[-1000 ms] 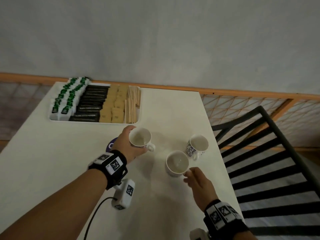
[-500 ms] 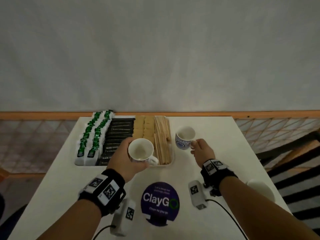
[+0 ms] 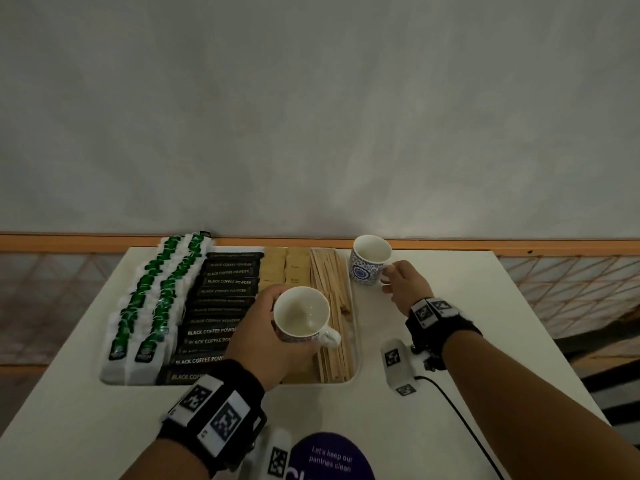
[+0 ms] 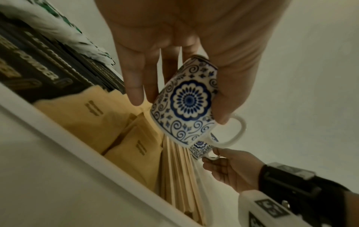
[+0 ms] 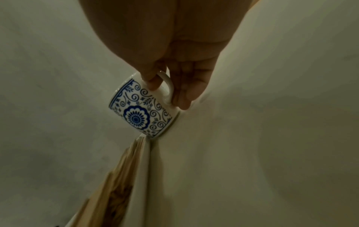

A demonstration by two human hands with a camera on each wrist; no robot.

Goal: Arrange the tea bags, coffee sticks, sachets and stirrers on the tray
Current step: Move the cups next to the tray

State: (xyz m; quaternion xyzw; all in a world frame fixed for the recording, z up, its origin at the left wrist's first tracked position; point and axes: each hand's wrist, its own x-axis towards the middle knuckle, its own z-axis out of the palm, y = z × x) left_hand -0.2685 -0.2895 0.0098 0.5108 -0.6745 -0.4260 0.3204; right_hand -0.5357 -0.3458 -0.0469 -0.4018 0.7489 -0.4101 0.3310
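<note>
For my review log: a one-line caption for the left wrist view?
Left hand holds a blue-patterned cup above the tray's sachets.

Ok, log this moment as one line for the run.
left hand: grips cup above tray | right hand: holds second cup by handle, on table beside tray | tray contents: arranged

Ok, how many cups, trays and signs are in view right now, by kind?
Cups: 2, the near cup in the left hand, the far cup in the right hand
Tray: 1
Purple sign: 1
Total: 4
</note>
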